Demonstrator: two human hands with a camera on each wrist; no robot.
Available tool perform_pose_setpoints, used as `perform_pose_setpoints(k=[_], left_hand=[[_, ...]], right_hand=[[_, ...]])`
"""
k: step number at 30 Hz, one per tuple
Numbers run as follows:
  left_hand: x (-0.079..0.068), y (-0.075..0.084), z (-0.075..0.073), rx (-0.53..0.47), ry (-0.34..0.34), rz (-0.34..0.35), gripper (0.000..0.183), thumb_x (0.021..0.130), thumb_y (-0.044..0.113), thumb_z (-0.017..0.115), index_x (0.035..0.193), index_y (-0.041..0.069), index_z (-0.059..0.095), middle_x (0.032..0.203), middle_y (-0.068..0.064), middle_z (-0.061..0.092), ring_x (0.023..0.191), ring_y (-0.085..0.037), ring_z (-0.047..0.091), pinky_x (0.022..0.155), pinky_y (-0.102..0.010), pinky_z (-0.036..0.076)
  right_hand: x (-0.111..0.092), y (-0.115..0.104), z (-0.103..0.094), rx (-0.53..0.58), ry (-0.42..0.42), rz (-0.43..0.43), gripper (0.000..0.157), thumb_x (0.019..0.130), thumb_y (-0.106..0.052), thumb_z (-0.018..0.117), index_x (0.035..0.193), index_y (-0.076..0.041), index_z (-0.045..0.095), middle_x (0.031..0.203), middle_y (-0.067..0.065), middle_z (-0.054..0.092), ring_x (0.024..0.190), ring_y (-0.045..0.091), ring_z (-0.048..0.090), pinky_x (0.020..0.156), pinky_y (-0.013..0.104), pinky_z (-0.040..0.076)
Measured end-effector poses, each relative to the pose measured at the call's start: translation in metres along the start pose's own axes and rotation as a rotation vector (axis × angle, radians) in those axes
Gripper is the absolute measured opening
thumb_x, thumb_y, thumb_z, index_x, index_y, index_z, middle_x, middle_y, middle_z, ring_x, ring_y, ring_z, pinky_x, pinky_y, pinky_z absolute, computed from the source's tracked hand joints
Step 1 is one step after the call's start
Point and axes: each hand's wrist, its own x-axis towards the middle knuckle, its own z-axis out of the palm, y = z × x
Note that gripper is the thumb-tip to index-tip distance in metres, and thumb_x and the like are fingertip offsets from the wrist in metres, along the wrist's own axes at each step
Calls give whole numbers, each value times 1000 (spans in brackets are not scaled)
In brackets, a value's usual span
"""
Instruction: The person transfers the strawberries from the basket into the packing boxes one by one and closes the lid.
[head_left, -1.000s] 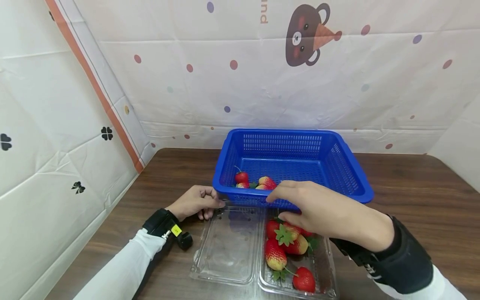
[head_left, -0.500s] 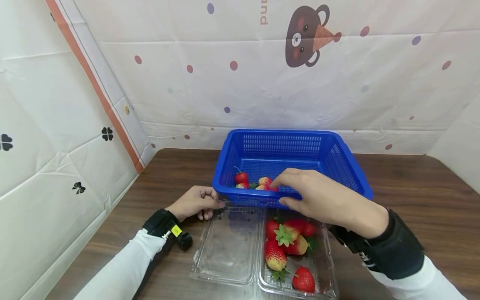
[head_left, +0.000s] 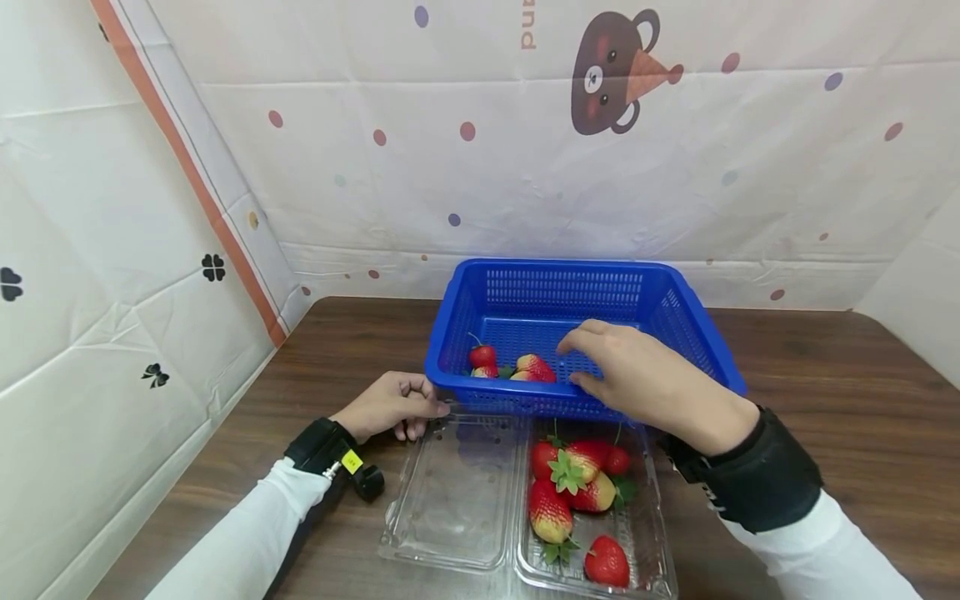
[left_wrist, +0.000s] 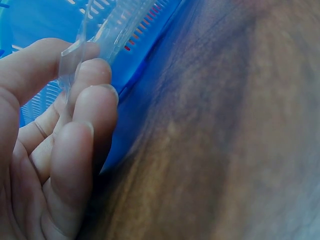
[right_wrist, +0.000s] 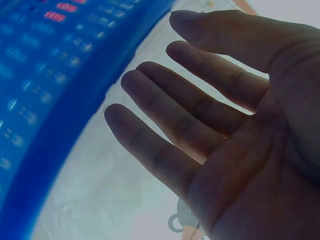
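A clear lid (head_left: 459, 500), right of the left hand (head_left: 392, 405), is seen in the left wrist view pinched by its fingertips; only by the right wrist view is the right hand's (head_left: 641, 372) palm shown, fingers spread. Beneath this hand, the blue basket's (head_left: 562, 286) long axis is laid crosswise.

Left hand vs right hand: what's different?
The left hand pinches the edge of the clear lid; the right hand holds nothing. The left hand is curled, the right hand loosely extended. The left hand is outside the blue basket; the right reaches over it. Both are bare.
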Motion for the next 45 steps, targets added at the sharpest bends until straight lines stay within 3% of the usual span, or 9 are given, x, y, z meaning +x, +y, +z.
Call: perform_pose_setpoints(k=[19, 45], left_hand=[[1, -2, 0, -5, -6, -7, 32, 82, 32, 76, 81, 5, 58, 57, -5, 59, 46, -16, 54, 41, -22, 48], [0, 1, 0, -20, -7, -9, 31, 82, 32, 77, 81, 6, 58, 57, -4, 59, 46, -16, 53, 41, -21, 48]], right_hand=[[4, 9, 12, -18, -10, 11, 26, 83, -8, 74, 107, -7, 66, 102, 8, 66, 89, 20, 62, 76, 41, 58], [27, 12, 17, -94, -133, 38, 28, 83, -13, 75, 109, -6, 66, 103, 12, 66, 86, 21, 62, 78, 40, 59]])
